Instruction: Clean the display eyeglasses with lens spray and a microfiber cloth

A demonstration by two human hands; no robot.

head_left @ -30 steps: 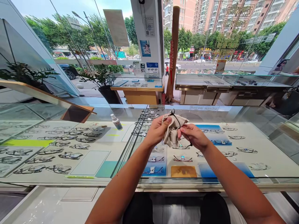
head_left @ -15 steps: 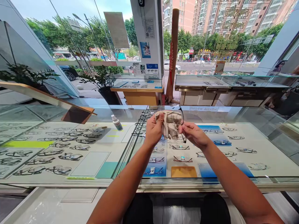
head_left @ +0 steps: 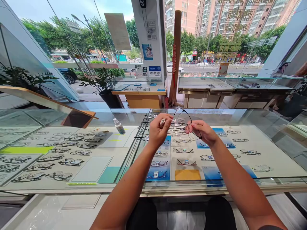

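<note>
— Where are the hands seen?
— Above the counter (head_left: pixel 259 134). The left hand (head_left: pixel 159 129) is curled closed; by the fingertips of the right hand (head_left: pixel 205 131), the glasses (head_left: pixel 189 116) are pinched, raised in the air.
— How is this hold done well?
— The glasses should be gripped lightly by the edge, so that the see-through part is not smudged.
— And what is counted?
— Of display glasses (head_left: pixel 71 162), too many for a sure count; two hands; one held pair; one bottle (head_left: pixel 119 126); one cloth (head_left: pixel 162 122), gripped in the left hand, mostly hidden.
</note>
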